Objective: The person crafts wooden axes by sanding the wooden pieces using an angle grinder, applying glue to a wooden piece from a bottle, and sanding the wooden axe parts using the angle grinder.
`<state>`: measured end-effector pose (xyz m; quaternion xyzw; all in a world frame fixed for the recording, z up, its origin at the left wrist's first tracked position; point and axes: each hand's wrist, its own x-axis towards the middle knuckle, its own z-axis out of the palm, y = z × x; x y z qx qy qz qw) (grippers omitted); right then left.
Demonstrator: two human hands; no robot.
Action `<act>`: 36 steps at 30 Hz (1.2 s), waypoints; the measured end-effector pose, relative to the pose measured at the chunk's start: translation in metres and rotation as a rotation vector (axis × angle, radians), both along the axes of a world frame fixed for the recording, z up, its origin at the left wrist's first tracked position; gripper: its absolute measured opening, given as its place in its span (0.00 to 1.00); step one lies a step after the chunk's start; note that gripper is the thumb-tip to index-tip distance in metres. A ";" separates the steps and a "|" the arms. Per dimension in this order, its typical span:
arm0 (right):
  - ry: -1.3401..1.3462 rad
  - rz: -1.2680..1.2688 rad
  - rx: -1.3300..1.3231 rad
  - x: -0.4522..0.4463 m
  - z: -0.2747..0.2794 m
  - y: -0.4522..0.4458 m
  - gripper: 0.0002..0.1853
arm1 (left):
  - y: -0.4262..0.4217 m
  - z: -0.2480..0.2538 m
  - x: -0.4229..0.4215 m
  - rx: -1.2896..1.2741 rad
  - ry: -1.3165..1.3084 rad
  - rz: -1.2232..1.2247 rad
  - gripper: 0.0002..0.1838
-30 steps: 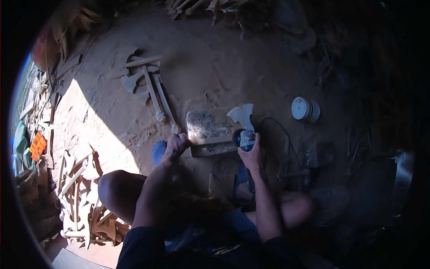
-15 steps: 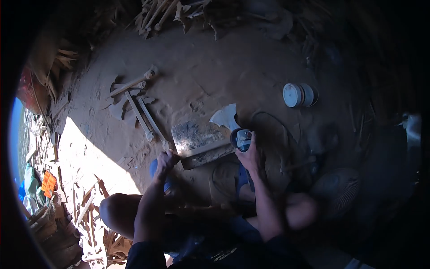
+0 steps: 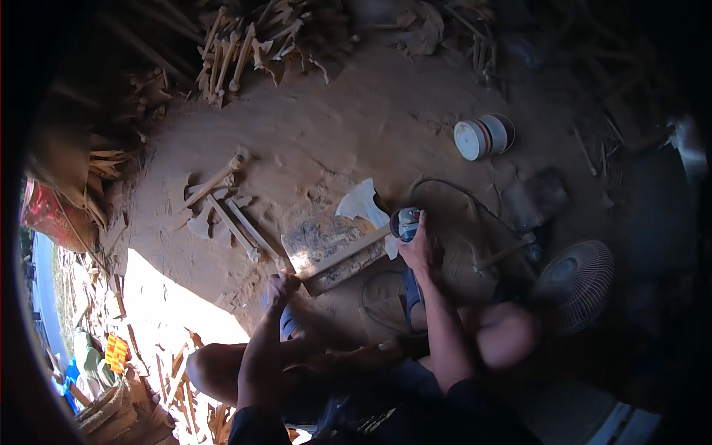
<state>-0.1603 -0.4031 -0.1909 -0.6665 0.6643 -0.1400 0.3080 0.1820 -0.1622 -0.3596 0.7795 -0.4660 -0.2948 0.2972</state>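
Note:
My left hand (image 3: 282, 288) is closed around the near-left end of a long pale bone (image 3: 345, 252). The bone lies slanted across a worn block (image 3: 322, 236) on the ground. My right hand (image 3: 421, 252) grips an angle grinder (image 3: 408, 221), whose round guard sits at the bone's far-right end. Whether the disc touches the bone is hidden. A flat, fan-shaped pale bone (image 3: 360, 202) lies just beyond the block, near the grinder. To the left, several long bones (image 3: 236, 226) rest in a loose group on the dirt.
A white bucket (image 3: 471, 139) lies on its side at the far right. A fan with a round wire cage (image 3: 575, 285) stands beside my right knee, and a dark cable (image 3: 460, 191) curves over the dirt. Bone piles (image 3: 241, 55) line the back; an orange packet (image 3: 116, 353) is at left.
The view has shifted, bringing more of the fan and back piles into sight. Both hands keep their holds, and the grinder stays at the bone's right end.

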 end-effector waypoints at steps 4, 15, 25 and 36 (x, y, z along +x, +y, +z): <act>-0.103 -0.084 -0.252 -0.026 -0.046 -0.010 0.51 | 0.002 0.013 0.001 0.075 -0.089 0.036 0.22; -0.448 -0.121 -0.293 -0.030 0.105 0.028 0.48 | -0.004 0.109 -0.039 -0.486 -0.232 -0.464 0.20; -0.556 -0.062 -0.387 -0.026 0.151 0.049 0.48 | 0.002 0.193 -0.016 0.248 1.332 0.178 0.05; -0.502 0.408 -0.208 0.056 0.082 0.104 0.51 | 0.049 -0.002 -0.008 -0.375 0.076 -0.081 0.11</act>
